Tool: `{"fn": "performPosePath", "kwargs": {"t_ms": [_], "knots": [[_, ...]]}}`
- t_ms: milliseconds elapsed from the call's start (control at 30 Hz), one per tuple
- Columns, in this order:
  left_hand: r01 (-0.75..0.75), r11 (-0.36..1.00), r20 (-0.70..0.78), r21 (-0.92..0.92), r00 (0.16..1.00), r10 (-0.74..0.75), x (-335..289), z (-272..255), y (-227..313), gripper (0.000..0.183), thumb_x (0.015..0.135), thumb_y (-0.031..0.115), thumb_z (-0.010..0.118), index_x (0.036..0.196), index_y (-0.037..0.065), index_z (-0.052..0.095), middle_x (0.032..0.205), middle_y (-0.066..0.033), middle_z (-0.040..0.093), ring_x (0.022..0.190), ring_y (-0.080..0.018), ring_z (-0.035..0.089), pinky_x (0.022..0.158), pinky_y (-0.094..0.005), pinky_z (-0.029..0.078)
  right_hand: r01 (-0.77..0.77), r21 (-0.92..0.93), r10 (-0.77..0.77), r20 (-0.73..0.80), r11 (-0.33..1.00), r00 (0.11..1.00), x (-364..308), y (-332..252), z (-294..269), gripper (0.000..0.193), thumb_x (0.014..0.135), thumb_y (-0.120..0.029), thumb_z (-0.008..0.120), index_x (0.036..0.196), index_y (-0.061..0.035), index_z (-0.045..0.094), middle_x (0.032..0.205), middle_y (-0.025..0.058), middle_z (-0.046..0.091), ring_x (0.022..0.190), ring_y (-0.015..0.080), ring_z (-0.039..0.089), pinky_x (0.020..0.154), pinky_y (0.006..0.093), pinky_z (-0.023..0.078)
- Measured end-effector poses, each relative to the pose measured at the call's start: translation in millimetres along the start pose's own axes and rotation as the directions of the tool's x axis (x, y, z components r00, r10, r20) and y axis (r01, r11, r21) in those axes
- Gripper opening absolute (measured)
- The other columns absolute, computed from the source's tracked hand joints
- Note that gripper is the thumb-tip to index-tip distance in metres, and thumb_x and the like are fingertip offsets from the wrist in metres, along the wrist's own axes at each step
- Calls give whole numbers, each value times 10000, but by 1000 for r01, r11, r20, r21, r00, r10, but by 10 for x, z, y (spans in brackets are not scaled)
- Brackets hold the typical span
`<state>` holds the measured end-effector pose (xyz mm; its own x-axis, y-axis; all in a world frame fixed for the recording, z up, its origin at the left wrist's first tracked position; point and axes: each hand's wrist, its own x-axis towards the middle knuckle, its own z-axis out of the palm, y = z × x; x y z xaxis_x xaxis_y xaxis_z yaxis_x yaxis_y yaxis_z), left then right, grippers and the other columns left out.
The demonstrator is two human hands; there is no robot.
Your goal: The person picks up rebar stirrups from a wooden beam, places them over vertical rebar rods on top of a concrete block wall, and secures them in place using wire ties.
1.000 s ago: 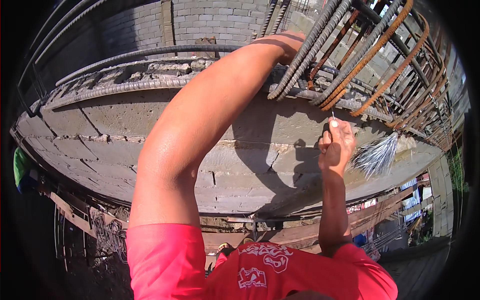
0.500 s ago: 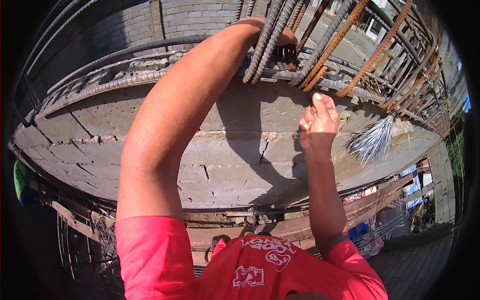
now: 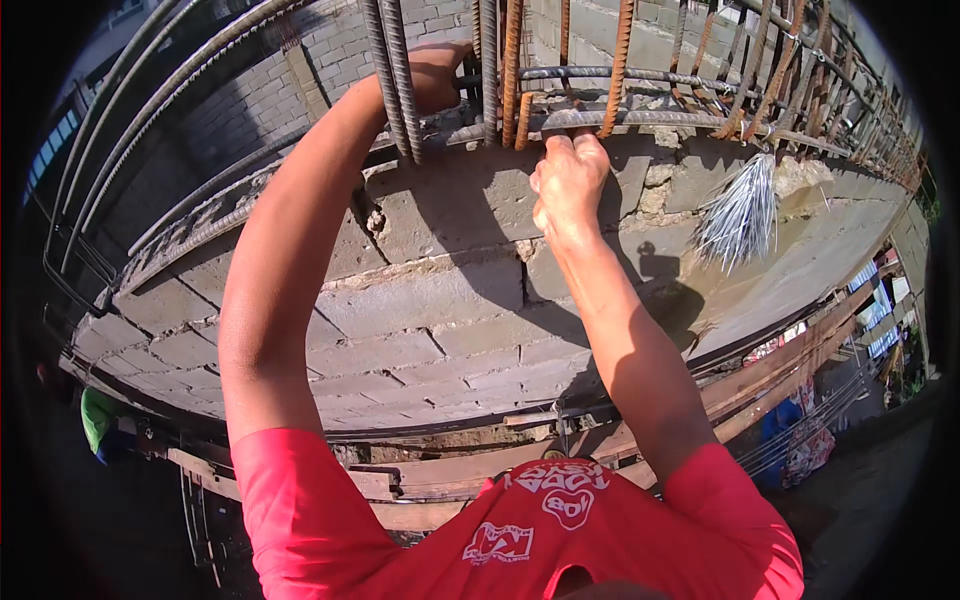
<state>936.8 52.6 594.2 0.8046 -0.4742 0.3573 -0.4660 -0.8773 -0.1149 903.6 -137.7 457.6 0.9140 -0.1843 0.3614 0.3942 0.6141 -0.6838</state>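
Observation:
My left hand (image 3: 436, 76) reaches over the top of the concrete block wall (image 3: 430, 300), behind a pair of upright grey rebars (image 3: 395, 80). Its fingers are mostly hidden among the bars. My right hand (image 3: 573, 185) is raised to the near side of the wall's top, its fingers bent and pressed together against a horizontal rebar (image 3: 660, 118). What they hold, if anything, is too small to make out. Rusty upright rebars (image 3: 513, 70) stand between my hands. To the right of my right hand, a bundle of thin silvery tie wires (image 3: 740, 215) hangs from the bars.
A cage of rusty rebar (image 3: 790, 75) continues along the wall to the right. Long bent bars (image 3: 130, 130) curve up at the left. Below the wall run wooden planks (image 3: 430, 478). Another block wall (image 3: 235, 90) rises beyond.
The view has shifted, so the bars stand more upright. My right hand has risen from below the horizontal rebar to touch it. My left hand stays behind the upright bars.

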Motion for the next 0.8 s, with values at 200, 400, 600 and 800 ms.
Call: {"fn": "performPosePath", "kwargs": {"t_ms": [200,400,600,800], "knots": [[108,992,-96,-59,989,-114,-86,64,116,442,844,215,703,1212,10,571,1018,-244,690,947,-368,689,832,-449,550,-77,-11,77,2,997,997,-60,-50,-55,89,903,-19,525,817,-1,540,732,-26,486,606,54,395,531,253,355],[9,995,-21,100,1000,-7,-61,-31,308,662,786,370,831,1297,52,556,1097,-136,699,1006,-245,681,865,-388,533,-195,259,160,152,946,975,-307,3,-173,133,966,-154,606,1004,-67,514,690,-29,442,484,29,344,402,211,260],[201,972,-28,119,980,-199,-85,-14,369,631,782,319,831,1283,38,571,1025,-147,711,903,-259,713,797,-379,555,-112,56,92,276,992,957,-286,200,-271,99,988,-131,582,1004,-55,522,704,-26,460,499,24,367,408,206,299],[140,977,-13,160,990,-140,-30,29,361,470,874,351,746,1245,90,621,1109,-148,702,955,-285,696,788,-403,553,101,-75,-75,293,992,953,-438,295,-133,145,995,-148,586,961,-10,557,714,-2,513,555,66,460,476,261,382]]}}
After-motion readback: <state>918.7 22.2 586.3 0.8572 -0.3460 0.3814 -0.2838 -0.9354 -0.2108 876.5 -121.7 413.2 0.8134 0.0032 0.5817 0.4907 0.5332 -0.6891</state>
